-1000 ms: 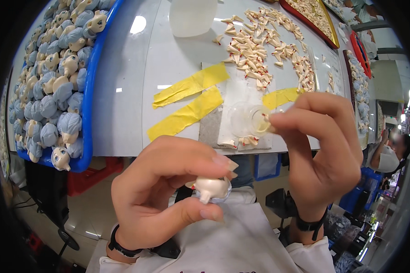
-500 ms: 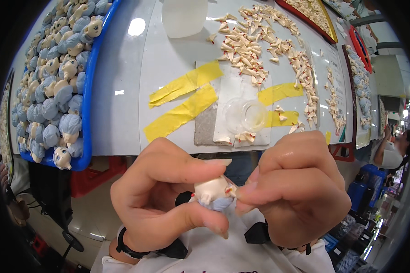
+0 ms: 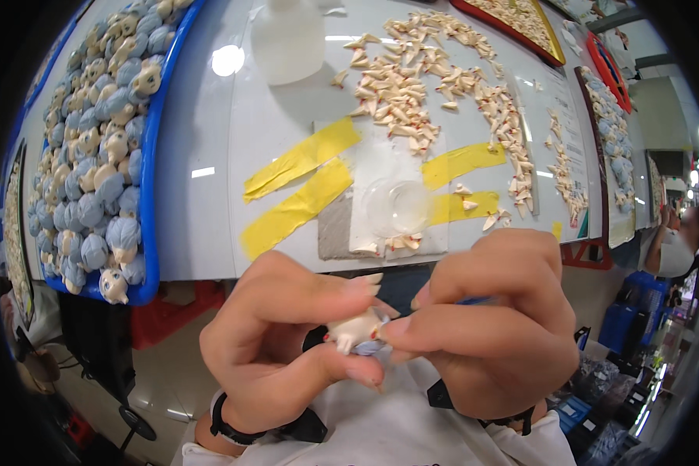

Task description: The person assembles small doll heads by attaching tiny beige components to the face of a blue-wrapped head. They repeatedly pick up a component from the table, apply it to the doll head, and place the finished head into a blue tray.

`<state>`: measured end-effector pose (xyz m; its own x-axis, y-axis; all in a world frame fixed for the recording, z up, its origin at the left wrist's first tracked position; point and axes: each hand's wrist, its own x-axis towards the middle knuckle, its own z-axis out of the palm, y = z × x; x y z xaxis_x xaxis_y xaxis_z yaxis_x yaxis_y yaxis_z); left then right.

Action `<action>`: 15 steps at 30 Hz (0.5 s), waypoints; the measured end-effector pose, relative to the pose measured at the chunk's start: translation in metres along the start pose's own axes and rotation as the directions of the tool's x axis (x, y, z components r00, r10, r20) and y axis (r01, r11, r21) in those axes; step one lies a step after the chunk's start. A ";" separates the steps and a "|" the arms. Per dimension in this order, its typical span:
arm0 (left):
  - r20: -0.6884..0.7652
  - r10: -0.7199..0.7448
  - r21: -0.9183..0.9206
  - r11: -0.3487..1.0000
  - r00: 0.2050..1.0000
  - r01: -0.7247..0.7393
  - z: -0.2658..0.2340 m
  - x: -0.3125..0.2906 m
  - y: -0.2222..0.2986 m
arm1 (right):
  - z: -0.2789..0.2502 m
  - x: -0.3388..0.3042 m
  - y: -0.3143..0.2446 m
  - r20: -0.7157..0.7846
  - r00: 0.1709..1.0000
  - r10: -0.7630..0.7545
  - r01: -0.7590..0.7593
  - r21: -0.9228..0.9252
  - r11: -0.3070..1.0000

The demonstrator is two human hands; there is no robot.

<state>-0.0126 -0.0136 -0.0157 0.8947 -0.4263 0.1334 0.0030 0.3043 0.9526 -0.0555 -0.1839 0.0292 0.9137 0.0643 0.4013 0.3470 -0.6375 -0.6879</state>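
Note:
My left hand holds a small doll head between thumb and fingers, in front of the table's near edge. The head is cream with pale blue hair on its lower side. My right hand is closed at the head's right side, its fingertips against a small pointed ear piece with a red mark. The fingertips partly cover that piece. Another red spot shows on the head's left side. Just beyond my hands, a clear round dish stands on a white sheet over a grey board.
Many pointed cream pieces with red ends lie across the white table. At left is a blue tray full of blue-haired doll heads. A translucent container stands at the back; yellow tape strips cross the tabletop. A person is at far right.
The doll head has tilted slightly and shifted left and down in the picture. My right fingertips stay at its side, and the right hand has moved left with it. The view has shifted slightly.

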 end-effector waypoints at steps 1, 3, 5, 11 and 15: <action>0.014 0.069 0.097 0.993 0.997 -0.070 0.000 0.001 0.002 | -0.002 -0.001 0.000 0.000 0.999 0.035 -0.035 0.058 0.998; 0.068 0.213 0.244 0.944 0.975 -0.224 0.005 0.010 0.006 | -0.012 0.001 0.000 0.015 0.991 0.133 -0.133 0.184 0.974; 0.179 0.395 0.421 0.797 0.901 -0.433 0.012 0.016 0.005 | -0.015 -0.001 -0.003 0.139 0.952 0.272 -0.306 0.412 0.858; 0.324 0.350 0.734 0.492 0.879 -0.467 0.011 0.014 0.029 | -0.063 -0.009 0.020 -0.022 0.900 0.436 -0.398 0.369 0.840; 0.132 0.231 0.985 0.081 0.964 -0.154 -0.058 0.026 0.065 | -0.197 -0.045 0.124 -0.416 0.709 0.569 -0.692 -0.255 0.675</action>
<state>0.0365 0.0446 0.0341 0.8044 -0.4531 0.3843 -0.5775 -0.7483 0.3264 -0.0954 -0.4170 0.0453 0.7572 -0.6370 0.1446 -0.4522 -0.6709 -0.5877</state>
